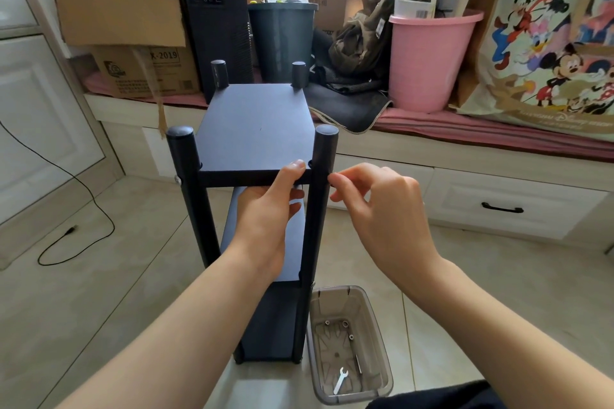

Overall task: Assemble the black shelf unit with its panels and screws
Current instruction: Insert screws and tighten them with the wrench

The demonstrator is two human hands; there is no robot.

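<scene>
A tall black shelf unit (259, 183) with four round posts and three panels stands on the tiled floor. The left hand (265, 206) grips the top panel's front edge; the right hand (375, 209) pinches at the near right post, whatever it holds hidden. A clear plastic tray (382, 355) beside it holds one small wrench (339, 379).

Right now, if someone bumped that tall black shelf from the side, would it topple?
Probably fairly easily: the black shelf looks tall and narrow on smooth tile. The left hand gripping its top panel likely steadies it. Its shelves look empty, so it is probably light.
</scene>
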